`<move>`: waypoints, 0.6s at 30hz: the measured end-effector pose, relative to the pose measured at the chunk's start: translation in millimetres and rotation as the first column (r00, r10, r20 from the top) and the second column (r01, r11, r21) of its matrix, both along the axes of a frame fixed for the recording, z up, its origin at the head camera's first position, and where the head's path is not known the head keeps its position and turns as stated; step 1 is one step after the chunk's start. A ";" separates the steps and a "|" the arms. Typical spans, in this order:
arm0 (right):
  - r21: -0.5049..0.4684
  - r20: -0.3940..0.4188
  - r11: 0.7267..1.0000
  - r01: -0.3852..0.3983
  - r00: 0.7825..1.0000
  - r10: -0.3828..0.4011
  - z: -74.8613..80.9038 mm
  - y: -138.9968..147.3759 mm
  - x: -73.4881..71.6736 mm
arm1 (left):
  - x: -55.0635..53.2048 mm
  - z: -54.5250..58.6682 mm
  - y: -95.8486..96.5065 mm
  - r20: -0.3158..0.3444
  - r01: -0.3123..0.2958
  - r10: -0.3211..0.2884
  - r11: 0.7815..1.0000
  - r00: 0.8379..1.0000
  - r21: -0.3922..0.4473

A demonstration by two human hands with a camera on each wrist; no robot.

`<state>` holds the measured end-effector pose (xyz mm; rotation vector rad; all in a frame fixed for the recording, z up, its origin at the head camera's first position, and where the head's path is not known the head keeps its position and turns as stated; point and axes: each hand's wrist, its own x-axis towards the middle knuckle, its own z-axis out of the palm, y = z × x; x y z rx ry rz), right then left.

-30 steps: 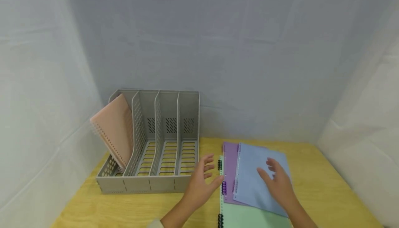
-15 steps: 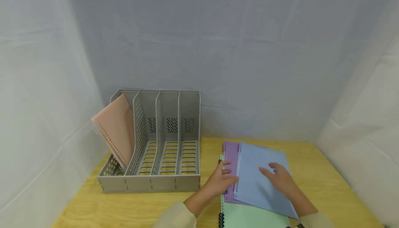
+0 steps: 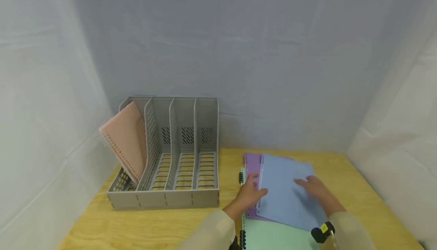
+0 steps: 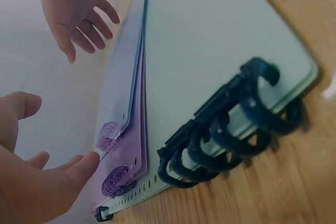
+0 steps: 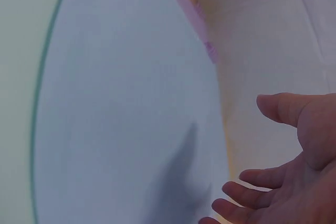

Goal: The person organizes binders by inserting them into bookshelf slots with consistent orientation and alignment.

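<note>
A blue loose-leaf notebook [image 3: 286, 189] lies on top of a purple one [image 3: 252, 162], and both overlap a green notebook [image 3: 276, 235] with black binder rings [image 4: 226, 124]. My left hand [image 3: 247, 197] is over the bound edges of the purple and blue notebooks, fingers spread and holding nothing. Above the right part of the blue cover hovers my right hand [image 3: 315, 189], its fingers relaxed and its shadow falling on the cover. In the right wrist view that hand [image 5: 289, 171] shows thumb and fingers apart with nothing between them.
To the left stands a grey file rack [image 3: 164, 200] with upright dividers. A pink notebook [image 3: 126, 140] leans in its leftmost slot. White sheeting [image 3: 218, 52] surrounds the yellow wood-grain table [image 3: 153, 227] at the back and sides.
My left hand has moved right, from beside the rack to over the notebooks' bound edges. The right hand has shifted slightly right and is still above the blue notebook.
</note>
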<state>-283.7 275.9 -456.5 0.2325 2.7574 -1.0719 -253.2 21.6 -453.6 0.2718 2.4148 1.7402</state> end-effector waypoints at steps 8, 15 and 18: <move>-0.023 0.094 0.993 0.117 0.989 -0.115 1.5 13.6 -13.3 | -12.3 -4.1 9.3 0.014 -0.015 0.015 0.999 1.000 -0.034; -0.064 0.129 0.979 0.191 0.975 -0.182 2.3 15.8 -18.0 | -18.8 -6.8 8.1 0.052 -0.059 0.061 0.997 0.997 -0.043; -0.056 0.133 0.977 0.205 0.971 -0.196 2.4 16.8 -17.4 | -22.1 -9.0 10.7 0.069 -0.068 0.069 0.998 0.995 -0.016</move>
